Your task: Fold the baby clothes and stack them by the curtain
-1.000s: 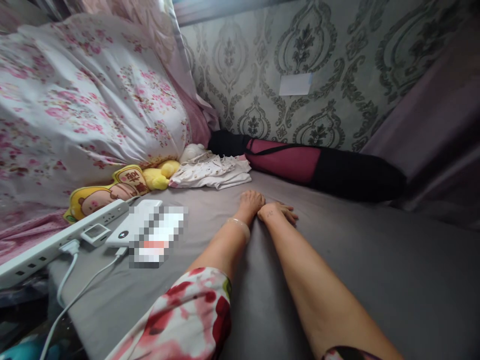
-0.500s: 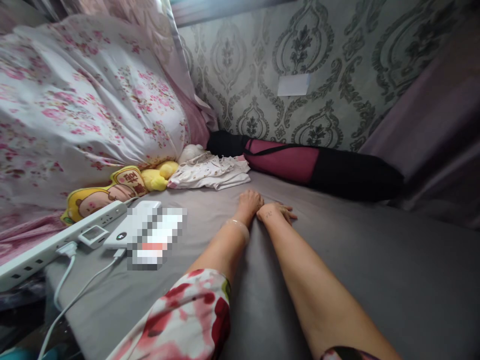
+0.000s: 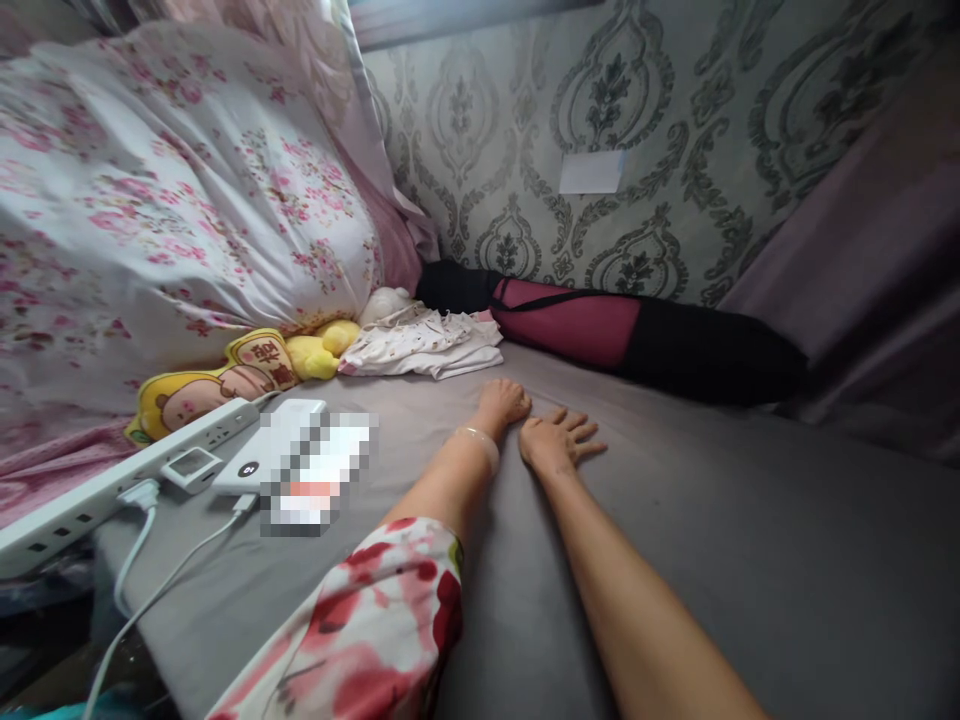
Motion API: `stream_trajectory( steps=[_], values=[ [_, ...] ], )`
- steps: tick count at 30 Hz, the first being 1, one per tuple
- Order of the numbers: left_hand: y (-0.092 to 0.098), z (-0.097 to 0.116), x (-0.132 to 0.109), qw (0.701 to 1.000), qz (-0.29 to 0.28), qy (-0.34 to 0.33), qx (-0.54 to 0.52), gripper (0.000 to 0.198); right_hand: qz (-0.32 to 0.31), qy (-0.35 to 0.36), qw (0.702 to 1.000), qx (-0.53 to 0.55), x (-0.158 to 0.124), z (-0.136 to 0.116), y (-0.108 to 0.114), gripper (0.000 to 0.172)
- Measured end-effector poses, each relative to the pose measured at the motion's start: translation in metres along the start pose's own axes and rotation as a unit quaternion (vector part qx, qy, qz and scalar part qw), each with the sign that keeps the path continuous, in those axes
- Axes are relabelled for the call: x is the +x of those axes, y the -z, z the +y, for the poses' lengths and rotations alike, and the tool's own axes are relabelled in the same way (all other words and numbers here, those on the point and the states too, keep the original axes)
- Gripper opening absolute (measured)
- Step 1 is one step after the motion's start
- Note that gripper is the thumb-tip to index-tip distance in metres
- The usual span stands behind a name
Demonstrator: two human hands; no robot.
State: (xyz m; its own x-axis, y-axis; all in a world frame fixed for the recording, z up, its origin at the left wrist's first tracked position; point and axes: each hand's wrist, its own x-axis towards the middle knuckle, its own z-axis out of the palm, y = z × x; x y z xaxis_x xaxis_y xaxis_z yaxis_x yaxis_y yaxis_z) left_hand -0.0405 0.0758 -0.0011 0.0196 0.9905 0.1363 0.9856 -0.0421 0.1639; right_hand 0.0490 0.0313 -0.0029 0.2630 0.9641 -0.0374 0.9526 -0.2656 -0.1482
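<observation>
Right fingers (image 3: 591, 448) newly spread, left fingers (image 3: 517, 394) curled; crumpled cloth (image 3: 426, 346) and long bag (image 3: 574, 335) beyond.

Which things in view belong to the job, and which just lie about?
Job: left hand; splayed right hand; smooth grey fabric sheet beneath both.

Lying about: long black and maroon fabric bag; crumpled white patterned cloth; long white plastic power strip; flat white power bank.

The bag (image 3: 570, 328) lies beyond the hands (image 3: 553, 443) on the sheet (image 3: 735, 560)

Cloth sheet (image 3: 712, 570) (matt); plastic plug (image 3: 139, 495)
</observation>
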Motion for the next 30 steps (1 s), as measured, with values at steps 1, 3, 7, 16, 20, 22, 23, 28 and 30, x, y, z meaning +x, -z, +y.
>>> stream_trajectory(
  steps=[1,3,7,16,20,22,23,28,30],
  values=[
    [0.002,-0.002,0.002,1.0,-0.007,-0.003,-0.009,0.041,0.024,0.015,0.999,0.015,-0.003,0.004,-0.003,0.061],
    [0.007,-0.008,0.005,0.999,-0.021,-0.011,-0.033,0.036,0.054,0.025,0.998,0.034,-0.007,0.009,-0.006,0.061],
    [0.014,-0.028,0.007,0.993,-0.052,-0.032,-0.103,0.024,0.077,0.012,0.996,0.034,-0.007,0.009,-0.008,0.061],
    [0.036,-0.084,0.012,0.973,0.038,0.06,-0.218,0.03,0.101,0.014,0.994,0.028,-0.007,0.008,-0.011,0.06],
    [0.062,-0.119,0.022,0.967,0.123,0.143,-0.17,0.024,0.104,0.016,0.994,0.023,-0.007,0.008,-0.011,0.06],
    [0.074,-0.138,0.023,0.962,0.148,0.183,-0.14,0.021,0.103,0.016,0.994,0.021,-0.008,0.007,-0.011,0.06],
    [0.079,-0.148,0.022,0.959,0.159,0.202,-0.123,0.022,0.103,0.016,0.994,0.021,-0.008,0.007,-0.011,0.06],
    [0.09,-0.194,0.014,0.934,0.169,0.315,-0.027,0.045,0.104,0.019,0.994,0.022,-0.009,0.008,-0.01,0.06],
    [0.09,-0.208,0.011,0.929,0.144,0.342,-0.018,0.048,0.11,0.022,0.993,0.024,-0.01,0.008,-0.01,0.06]
  ],
)
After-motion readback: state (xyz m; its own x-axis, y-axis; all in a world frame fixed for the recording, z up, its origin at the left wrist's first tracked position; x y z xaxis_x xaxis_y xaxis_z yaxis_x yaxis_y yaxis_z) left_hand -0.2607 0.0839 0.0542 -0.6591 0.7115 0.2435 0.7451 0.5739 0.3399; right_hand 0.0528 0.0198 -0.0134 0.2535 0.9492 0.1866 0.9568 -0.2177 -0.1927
